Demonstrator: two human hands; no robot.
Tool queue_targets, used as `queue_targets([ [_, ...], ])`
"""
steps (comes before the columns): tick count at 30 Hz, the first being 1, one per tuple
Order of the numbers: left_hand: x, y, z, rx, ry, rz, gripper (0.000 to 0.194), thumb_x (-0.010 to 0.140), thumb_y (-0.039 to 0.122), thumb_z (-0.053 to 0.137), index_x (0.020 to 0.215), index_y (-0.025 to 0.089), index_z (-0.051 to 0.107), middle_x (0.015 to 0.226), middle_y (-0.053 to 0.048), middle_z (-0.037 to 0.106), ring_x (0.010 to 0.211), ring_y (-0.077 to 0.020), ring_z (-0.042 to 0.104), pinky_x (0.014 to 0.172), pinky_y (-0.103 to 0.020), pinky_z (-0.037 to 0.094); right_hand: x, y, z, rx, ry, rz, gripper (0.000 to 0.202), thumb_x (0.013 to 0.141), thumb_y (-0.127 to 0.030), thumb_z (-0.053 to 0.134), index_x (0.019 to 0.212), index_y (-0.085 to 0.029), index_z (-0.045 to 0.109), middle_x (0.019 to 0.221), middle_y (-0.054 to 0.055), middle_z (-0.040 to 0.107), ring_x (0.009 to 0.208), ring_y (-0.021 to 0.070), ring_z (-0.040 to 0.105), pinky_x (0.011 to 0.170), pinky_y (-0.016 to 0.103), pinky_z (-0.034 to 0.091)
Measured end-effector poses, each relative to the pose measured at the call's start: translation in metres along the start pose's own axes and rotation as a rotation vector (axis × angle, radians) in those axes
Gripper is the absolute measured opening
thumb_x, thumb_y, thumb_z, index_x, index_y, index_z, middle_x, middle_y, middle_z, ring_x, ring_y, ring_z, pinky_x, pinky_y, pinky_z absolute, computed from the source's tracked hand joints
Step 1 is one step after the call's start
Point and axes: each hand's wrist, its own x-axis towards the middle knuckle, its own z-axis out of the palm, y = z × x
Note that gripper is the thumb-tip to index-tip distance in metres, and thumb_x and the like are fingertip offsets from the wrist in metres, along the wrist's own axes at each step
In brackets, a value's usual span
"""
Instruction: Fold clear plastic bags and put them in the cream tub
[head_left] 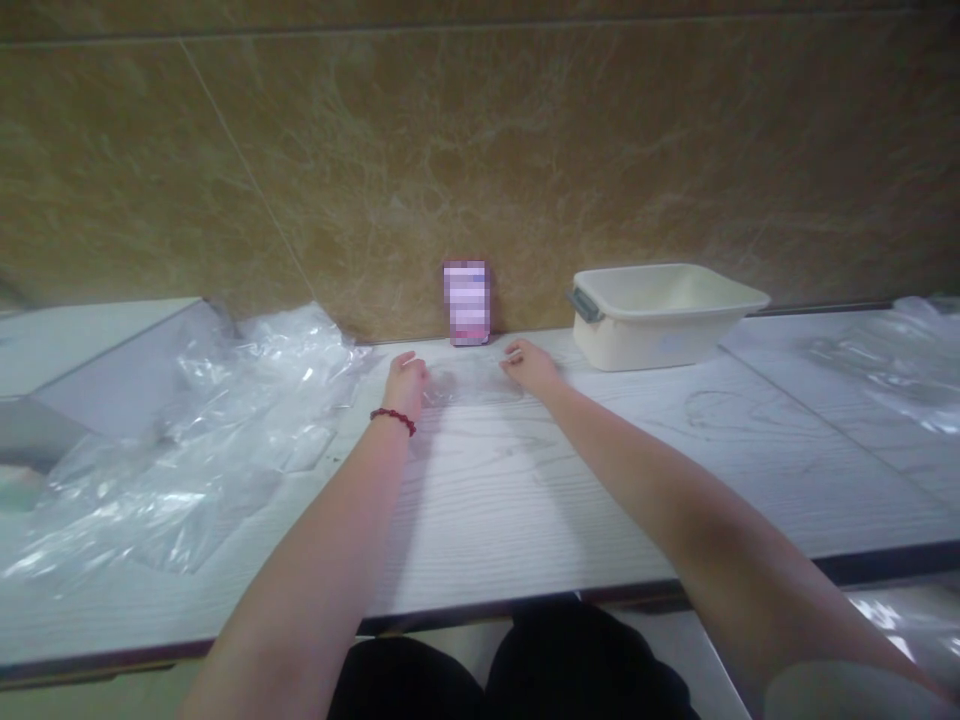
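A small clear plastic bag (474,384) lies flat on the table between my two hands, faint against the pale wood grain. My left hand (407,384), with a dark red beaded bracelet on its wrist, has its fingers curled at the bag's left end. At the other end, the fingers of my right hand (531,368) are pinched on the bag's edge. Just beyond the hands, a phone (467,303) with a blurred-out screen stands upright, leaning on the wall.
A cream plastic bin (637,335) with a grey handle stands right of my right hand. Crumpled clear plastic bags (202,470) spread over the left side, beside a white box (127,370). More clear plastic (911,350) lies far right. A marbled tile wall (480,150) closes off the back.
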Motion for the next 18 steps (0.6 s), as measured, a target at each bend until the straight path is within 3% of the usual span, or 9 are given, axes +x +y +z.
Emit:
queue_targets([
  [6, 0.013, 0.001, -0.011, -0.152, -0.019, -0.040, 0.018, 0.066, 0.018, 0.047, 0.084, 0.022, 0.042, 0.083, -0.002, 0.044, 0.071, -0.0106, 0.050, 0.066, -0.028, 0.045, 0.002, 0.003, 0.002, 0.025, 0.018, -0.046, 0.020, 0.067, -0.027, 0.056, 0.086, -0.022, 0.049, 0.073, -0.005, 0.061, 0.061, 0.0071, 0.054, 0.056, 0.018, 0.039],
  [12, 0.018, -0.010, -0.006, -0.212, -0.123, 0.011, 0.021, 0.066, 0.021, 0.049, 0.086, 0.023, 0.044, 0.091, -0.003, 0.047, 0.084, -0.0137, 0.050, 0.072, -0.034, 0.045, 0.004, 0.005, 0.006, 0.085, -0.006, -0.066, 0.022, 0.066, -0.026, 0.057, 0.086, -0.022, 0.049, 0.072, -0.005, 0.061, 0.059, 0.0065, 0.054, 0.056, 0.018, 0.040],
  [15, 0.018, -0.010, -0.005, -0.049, -0.103, 0.073, 0.025, 0.066, 0.018, 0.049, 0.090, 0.022, 0.045, 0.088, -0.002, 0.048, 0.081, -0.0125, 0.050, 0.072, -0.032, 0.045, 0.003, 0.005, 0.006, 0.101, -0.011, -0.078, 0.022, 0.066, -0.026, 0.057, 0.086, -0.022, 0.049, 0.071, -0.005, 0.060, 0.059, 0.0063, 0.054, 0.055, 0.017, 0.040],
  [18, 0.015, -0.005, -0.010, 0.403, -0.027, 0.225, 0.025, 0.067, 0.019, 0.047, 0.092, 0.019, 0.047, 0.092, -0.005, 0.051, 0.082, -0.0143, 0.051, 0.074, -0.033, 0.044, 0.001, 0.003, 0.003, 0.072, -0.012, -0.086, 0.023, 0.066, -0.025, 0.058, 0.087, -0.021, 0.049, 0.069, -0.005, 0.059, 0.061, 0.0068, 0.054, 0.057, 0.018, 0.040],
])
